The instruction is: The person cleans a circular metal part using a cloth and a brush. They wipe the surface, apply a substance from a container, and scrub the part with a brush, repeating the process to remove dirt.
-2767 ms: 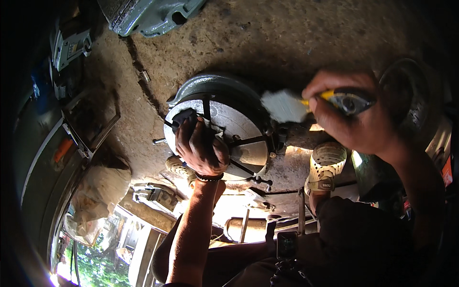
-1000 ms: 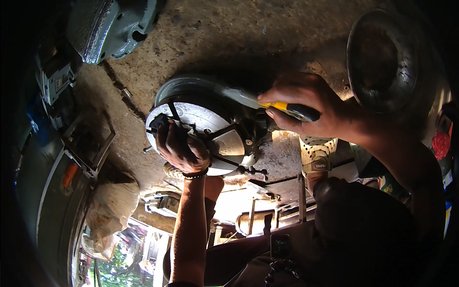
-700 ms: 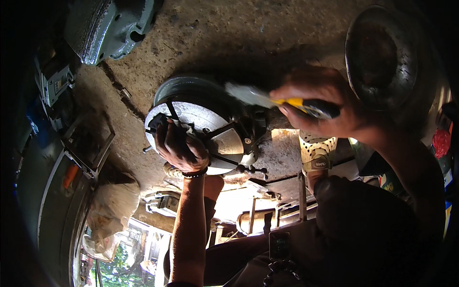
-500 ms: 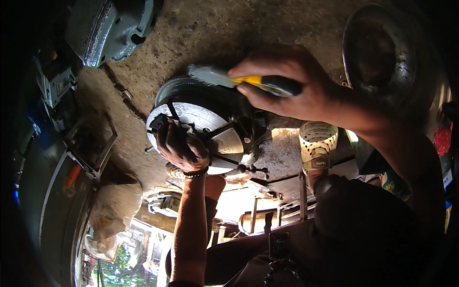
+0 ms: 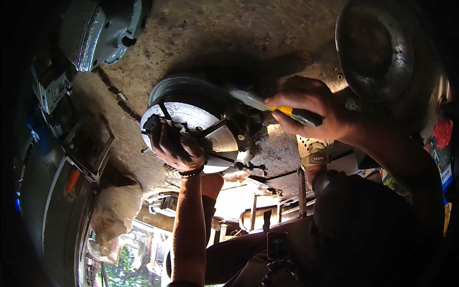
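Note:
In front of me is a round slotted metal disc [image 5: 191,113], set on a glossy grey-green round base [image 5: 184,88]. My left hand [image 5: 178,146] lies over the left part of the disc, its fingers curled onto a dark piece at a slot; what they grip is mostly hidden. My right hand [image 5: 315,107] is closed around a hand tool [image 5: 306,116] with a yellow-and-black handle. Its long grey head is blurred, so whether it is a brush or a blade does not show. The head points left, close to the base's right side. A small lever with ball ends [image 5: 251,167] projects below the disc.
A glossy grey-green casting [image 5: 103,36] lies at the far left, and a wide dark basin [image 5: 373,48] at the far right. My shod foot [image 5: 315,150] rests right of the disc. A metal frame [image 5: 88,148] and a plastic bag [image 5: 114,205] are at the left.
My right hand has drawn the tool to the right and nearer, lowering its head from above the base to its right side. My left hand has kept its hold at the disc.

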A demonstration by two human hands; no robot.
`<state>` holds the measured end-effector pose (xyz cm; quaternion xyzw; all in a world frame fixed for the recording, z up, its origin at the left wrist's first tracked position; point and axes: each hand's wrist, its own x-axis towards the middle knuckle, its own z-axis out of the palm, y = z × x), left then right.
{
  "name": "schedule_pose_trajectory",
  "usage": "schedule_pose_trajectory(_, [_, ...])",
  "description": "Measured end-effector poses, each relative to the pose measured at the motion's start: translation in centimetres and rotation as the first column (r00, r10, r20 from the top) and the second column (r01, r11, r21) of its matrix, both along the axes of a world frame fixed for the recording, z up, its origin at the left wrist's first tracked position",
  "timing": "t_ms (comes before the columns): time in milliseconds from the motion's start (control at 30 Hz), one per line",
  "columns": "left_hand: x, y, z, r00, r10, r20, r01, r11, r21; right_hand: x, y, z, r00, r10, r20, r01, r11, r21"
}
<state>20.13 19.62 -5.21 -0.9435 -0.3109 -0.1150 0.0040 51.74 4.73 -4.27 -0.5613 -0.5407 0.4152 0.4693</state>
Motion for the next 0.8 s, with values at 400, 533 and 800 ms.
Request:
schedule_pose_trajectory(400, [0.4, -0.2, 0.2, 0.999, 0.047, 0.018, -0.046, 0.999, -0.021, -0.5, 1.2, 1.2, 0.99, -0.135, 0.048, 0.13, 0.987, 0.095])
schedule_pose_trajectory(533, [0.4, -0.1, 0.3, 0.998, 0.057, 0.033, -0.056, 0.997, -0.048, -1.8, 1.2, 0.6, 0.991, -0.129, 0.025, 0.126, 0.988, 0.092])
schedule_pose_trajectory(800, [0.8, -0.3, 1.2, 0.992, 0.124, 0.01, -0.122, 0.986, -0.117, -1.7, -1.2, 1.3, 0.996, -0.079, 0.039, 0.077, 0.996, 0.053])
